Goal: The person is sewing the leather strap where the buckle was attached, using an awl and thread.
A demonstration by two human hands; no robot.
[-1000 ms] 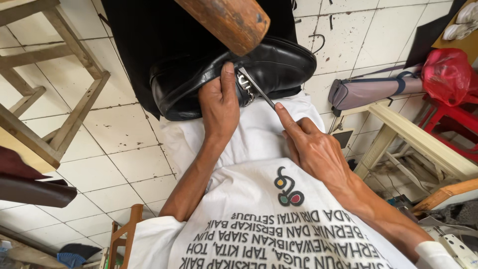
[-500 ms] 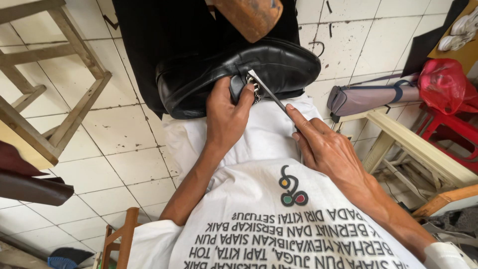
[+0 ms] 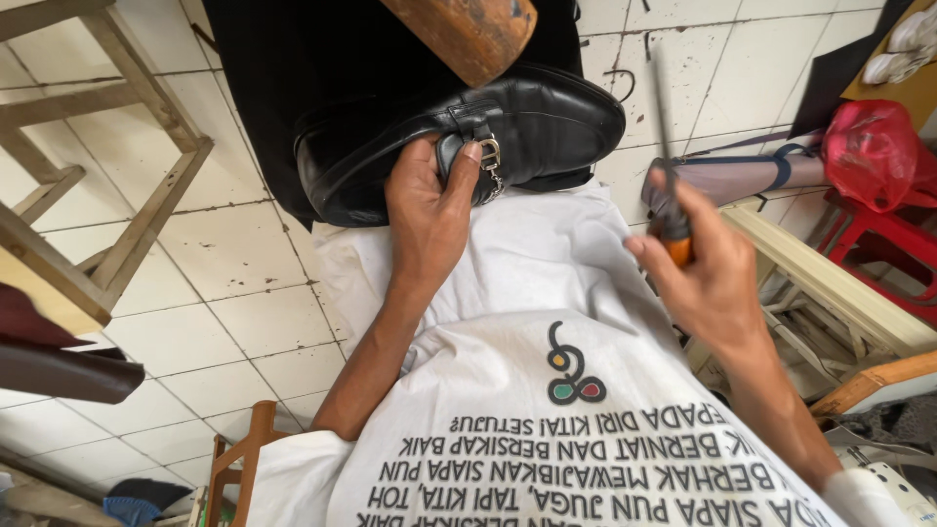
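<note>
A black leather loafer [image 3: 547,122] with a metal buckle lies on its side at the upper edge of the white printed cloth [image 3: 547,371] spread over my lap. My left hand [image 3: 429,210] grips the shoe's side, thumb pressed beside the buckle. My right hand [image 3: 708,273] is off to the right, clear of the shoe, and holds a thin metal tool with an orange handle [image 3: 675,239], its shaft pointing up. A brown wooden block [image 3: 468,34] juts in above the shoe.
White tiled floor [image 3: 234,263] lies to the left, with a wooden stool frame [image 3: 107,176]. To the right stand a pale wooden frame [image 3: 830,283], a red plastic stool [image 3: 878,234], a red bag [image 3: 869,146] and a rolled grey item [image 3: 742,181].
My right hand has pulled the tool out from the shoe's buckle area and swung it right, shaft now upright. My left hand keeps its grip on the shoe.
</note>
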